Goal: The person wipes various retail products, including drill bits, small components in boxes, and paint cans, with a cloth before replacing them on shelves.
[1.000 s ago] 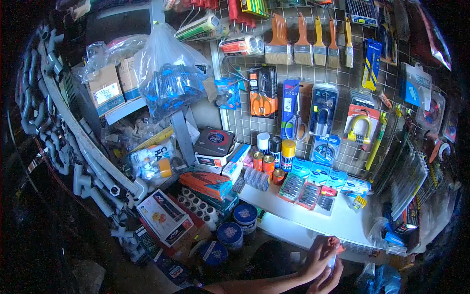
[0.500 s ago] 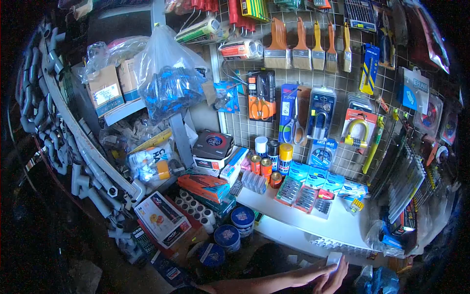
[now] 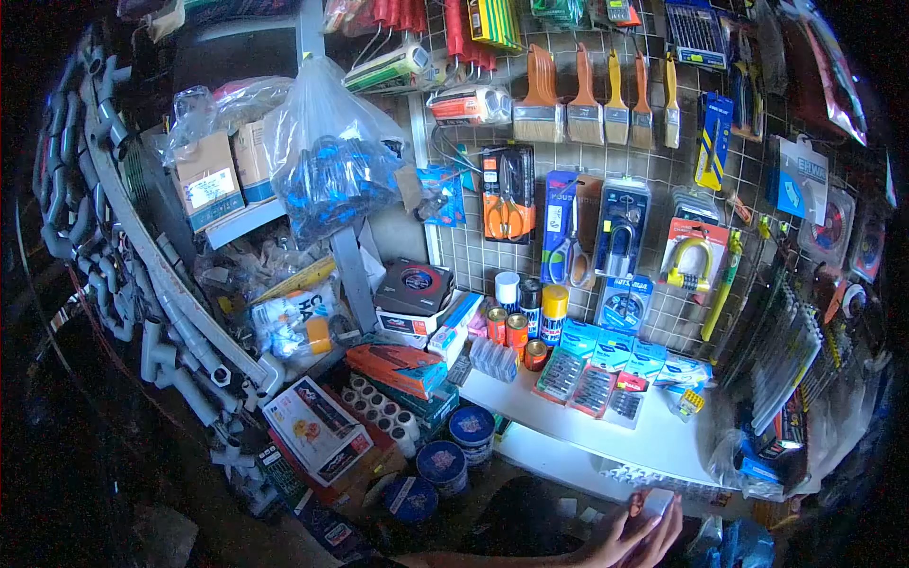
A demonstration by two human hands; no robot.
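A small, pale block [image 3: 660, 503] with a flat, light top sits off the white shelf's [image 3: 663, 440] front edge, towards its right corner. Left hand [image 3: 620, 541] and right hand [image 3: 668, 532] both grip it. A clear plastic bag [image 3: 331, 99] holds blue pieces [image 3: 331, 189]. Blue-lidded tubs [image 3: 441, 462] stand closed, contents hidden, below the shelf's left end.

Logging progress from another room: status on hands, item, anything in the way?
Left hand and right hand together, holding small pale item. Item's markings unreadable. White shelf just ahead; nothing seen covering item's top.
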